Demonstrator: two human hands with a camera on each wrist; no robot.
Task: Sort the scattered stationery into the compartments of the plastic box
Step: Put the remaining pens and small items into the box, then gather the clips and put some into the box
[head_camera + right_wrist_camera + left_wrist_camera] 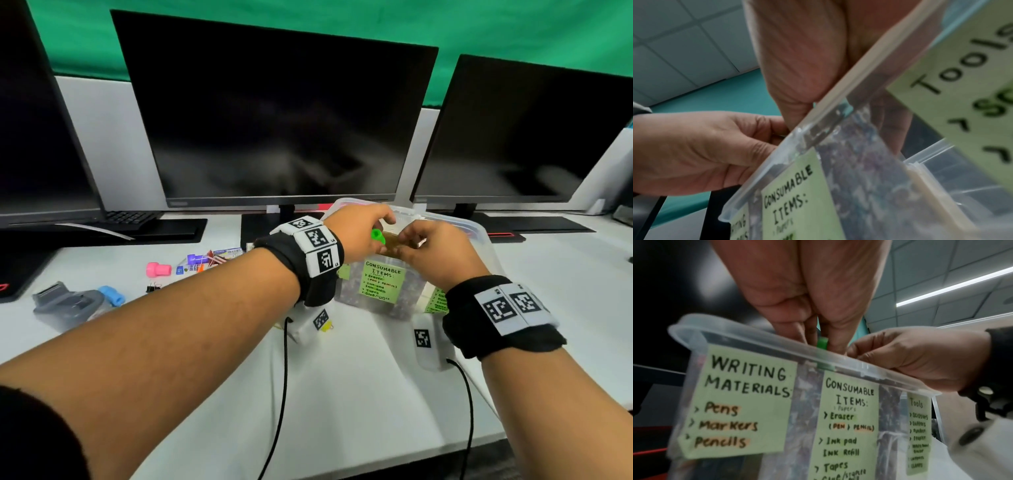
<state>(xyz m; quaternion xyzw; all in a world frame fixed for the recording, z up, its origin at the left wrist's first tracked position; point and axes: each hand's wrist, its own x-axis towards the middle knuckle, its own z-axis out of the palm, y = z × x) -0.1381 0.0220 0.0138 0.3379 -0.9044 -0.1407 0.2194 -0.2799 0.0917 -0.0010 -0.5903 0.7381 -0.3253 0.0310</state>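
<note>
A clear plastic box (481,240) with green labels stands in front of the middle monitor. Its labels read "Writing Materials" (748,395), "Consumable Items" (849,418) and "Tools" (917,426). Both hands meet above its rim (756,345). My left hand (383,228) pinches the green end (376,236) of a small item with an olive-brown body (394,242). My right hand (411,244) pinches the other end. The green end (821,344) sits just over the divider between the first two compartments. In the right wrist view the rim (838,100) hides my right fingertips.
Loose stationery lies on the white desk to the left: a pink piece (158,269), a purple item (197,259), a blue piece (113,295), a grey stapler (65,303), a black binder clip (153,287). Three dark monitors stand behind. Wrist cables hang toward the front edge.
</note>
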